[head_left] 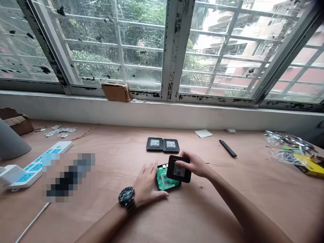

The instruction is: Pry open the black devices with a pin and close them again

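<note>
Should the right grip [191, 163] lose the lid [178, 170] it's pinching, the board [164, 178] left of it could get scraped, the left grip [147, 185] spread alongside.

wooden table [113, 168] with power strip [36, 168], black cases [155, 148]
</note>
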`<action>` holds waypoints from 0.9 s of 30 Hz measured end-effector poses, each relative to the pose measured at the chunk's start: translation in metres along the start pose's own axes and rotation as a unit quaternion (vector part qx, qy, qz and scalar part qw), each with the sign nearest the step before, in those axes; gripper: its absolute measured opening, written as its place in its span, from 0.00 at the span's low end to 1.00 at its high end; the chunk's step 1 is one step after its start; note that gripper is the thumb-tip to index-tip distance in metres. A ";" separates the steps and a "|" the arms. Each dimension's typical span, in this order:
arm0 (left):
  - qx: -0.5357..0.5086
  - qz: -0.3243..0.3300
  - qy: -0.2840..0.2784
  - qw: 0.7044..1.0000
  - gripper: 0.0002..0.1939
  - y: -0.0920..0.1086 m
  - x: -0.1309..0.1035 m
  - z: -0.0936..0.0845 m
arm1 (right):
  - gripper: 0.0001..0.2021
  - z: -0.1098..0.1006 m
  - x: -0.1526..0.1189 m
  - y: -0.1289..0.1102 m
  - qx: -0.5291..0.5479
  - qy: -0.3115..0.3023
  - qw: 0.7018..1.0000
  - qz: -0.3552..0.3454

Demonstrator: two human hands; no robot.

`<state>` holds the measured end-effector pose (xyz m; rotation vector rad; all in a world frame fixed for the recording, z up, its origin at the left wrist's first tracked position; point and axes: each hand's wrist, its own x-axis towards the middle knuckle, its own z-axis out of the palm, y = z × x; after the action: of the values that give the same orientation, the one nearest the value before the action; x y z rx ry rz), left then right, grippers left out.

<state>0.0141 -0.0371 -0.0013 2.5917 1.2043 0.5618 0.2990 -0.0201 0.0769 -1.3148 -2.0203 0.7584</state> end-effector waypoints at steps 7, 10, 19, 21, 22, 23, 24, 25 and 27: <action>0.142 0.033 0.093 0.985 0.40 -0.002 -0.050 -0.010 | 0.08 -0.044 -0.008 -0.011 -0.177 -0.013 0.974 -0.138; 0.142 0.044 0.100 0.984 0.33 0.000 -0.044 -0.009 | 0.05 -0.050 -0.021 -0.003 -0.258 0.012 0.936 -0.241; 0.130 0.017 0.106 0.986 0.27 0.001 -0.046 0.005 | 0.09 -0.026 -0.081 0.093 -0.210 0.080 0.953 -0.204; 0.135 0.016 0.111 0.984 0.27 0.003 -0.048 0.007 | 0.10 -0.019 -0.084 0.104 -0.171 0.050 0.967 -0.182; 0.137 0.016 0.116 0.984 0.27 0.005 -0.048 0.008 | 0.10 -0.016 -0.084 0.107 -0.153 0.029 0.974 -0.166; 0.140 0.015 0.122 0.983 0.28 0.006 -0.048 0.009 | 0.11 -0.014 -0.084 0.108 -0.137 0.009 0.980 -0.147; 0.142 0.013 0.129 0.981 0.28 0.008 -0.048 0.010 | 0.12 -0.012 -0.083 0.108 -0.121 -0.009 0.984 -0.128; 0.145 0.011 0.135 0.980 0.29 0.010 -0.048 0.011 | 0.12 -0.010 -0.082 0.107 -0.106 -0.021 0.988 -0.112; 0.152 0.002 0.142 0.978 0.30 0.015 -0.048 0.012 | 0.12 -0.009 -0.079 0.103 -0.078 -0.028 0.992 -0.096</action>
<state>0.0017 -0.0838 -0.0188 2.8366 1.4780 0.8297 0.3916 -0.0571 -0.0068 -1.1728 -2.2506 0.5651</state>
